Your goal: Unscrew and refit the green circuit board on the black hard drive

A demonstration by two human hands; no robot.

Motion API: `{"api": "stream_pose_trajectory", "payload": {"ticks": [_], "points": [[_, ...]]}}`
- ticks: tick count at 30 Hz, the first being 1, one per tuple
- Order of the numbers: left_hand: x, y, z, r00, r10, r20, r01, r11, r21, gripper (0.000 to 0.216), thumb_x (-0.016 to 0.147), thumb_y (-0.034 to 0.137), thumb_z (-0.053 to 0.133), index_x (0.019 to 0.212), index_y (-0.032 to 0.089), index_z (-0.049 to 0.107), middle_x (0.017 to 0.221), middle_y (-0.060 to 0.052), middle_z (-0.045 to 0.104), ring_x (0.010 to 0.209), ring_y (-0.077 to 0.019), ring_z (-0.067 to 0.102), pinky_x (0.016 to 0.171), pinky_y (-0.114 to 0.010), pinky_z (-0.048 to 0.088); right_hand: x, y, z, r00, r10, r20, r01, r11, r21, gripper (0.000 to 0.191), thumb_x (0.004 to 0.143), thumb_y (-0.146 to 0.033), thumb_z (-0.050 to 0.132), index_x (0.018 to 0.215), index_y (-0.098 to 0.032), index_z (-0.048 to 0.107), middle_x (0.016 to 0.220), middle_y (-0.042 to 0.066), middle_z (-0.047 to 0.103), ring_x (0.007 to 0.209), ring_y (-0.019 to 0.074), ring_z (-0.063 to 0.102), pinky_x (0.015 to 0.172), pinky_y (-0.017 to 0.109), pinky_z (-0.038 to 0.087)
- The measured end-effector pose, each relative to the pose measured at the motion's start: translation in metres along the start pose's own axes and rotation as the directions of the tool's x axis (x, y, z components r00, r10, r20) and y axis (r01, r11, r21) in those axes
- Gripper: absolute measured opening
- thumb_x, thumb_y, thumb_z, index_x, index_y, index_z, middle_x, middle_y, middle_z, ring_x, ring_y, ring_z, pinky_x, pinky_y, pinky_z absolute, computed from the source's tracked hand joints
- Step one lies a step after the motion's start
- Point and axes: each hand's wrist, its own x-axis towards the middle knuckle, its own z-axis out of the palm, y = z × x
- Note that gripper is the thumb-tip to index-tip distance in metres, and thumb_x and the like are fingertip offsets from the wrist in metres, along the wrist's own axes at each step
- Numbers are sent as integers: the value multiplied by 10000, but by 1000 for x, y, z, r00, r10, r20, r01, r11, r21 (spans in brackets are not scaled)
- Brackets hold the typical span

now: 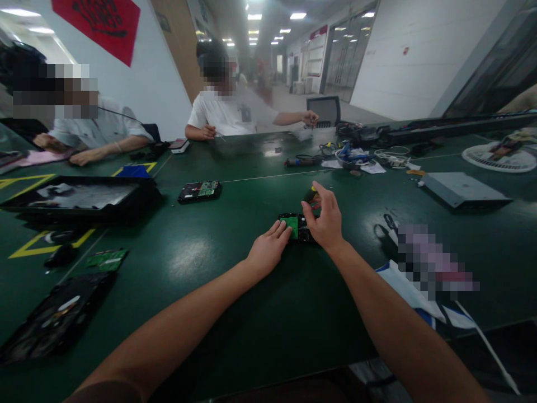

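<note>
A hard drive (297, 228) with a green circuit board lies on the green table in front of me. My left hand (268, 246) holds its left end down, the fingers laid together over the board and the thumb hidden. Above the drive's right end, my right hand (325, 218) is closed around a screwdriver (310, 194) with a dark and yellow handle. The screwdriver's tip is hidden, so I cannot tell whether it touches a screw. A second hard drive (199, 191), board side up, lies farther off to the left.
At left are a black tray (79, 196), a loose green board (107, 259) and a black casing (59, 313). A grey metal box (465, 188) and a lanyard (413, 288) lie right. Cables (354, 155) are heaped beyond. Two people (230, 109) sit across the table.
</note>
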Motion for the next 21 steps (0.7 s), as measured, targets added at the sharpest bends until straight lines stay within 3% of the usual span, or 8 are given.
{"api": "stream_pose_trajectory", "payload": {"ticks": [6,12,17,21], "points": [[2,0,0,999,-40,12,41,998,-39,419,1037,207,475,1444,149,549,1544,-165,515,1491,-258,412,1169,-430,468,0,0,0,1000,-15,9,16,1000,-10,591,1019,-316,503,1578,-304,311,1361,127,574,1083,273,641,954,531,600],[2,1,-1,999,-25,22,25,999,-21,431,1042,200,450,1455,114,539,1550,-186,499,1499,-272,392,1179,-415,454,0,1,1,1000,10,-10,-10,1000,-16,582,1002,-351,552,1550,-305,361,1283,115,578,976,246,643,843,475,635],[1,0,0,1000,-17,4,17,1000,-11,414,1040,221,469,1441,153,545,1552,-163,506,1497,-259,400,1172,-428,463,0,2,2,1000,-2,-4,2,1000,-15,594,1018,-309,492,1583,-302,308,1342,129,566,1010,253,647,938,513,603],[0,-1,1,1000,-10,0,10,1000,-15,429,1027,191,478,1450,142,531,1557,-174,498,1505,-258,385,1163,-421,473,0,1,1,1000,11,-25,-11,1000,-6,597,992,-342,569,1551,-321,361,1310,113,557,993,250,636,879,483,628]]}}
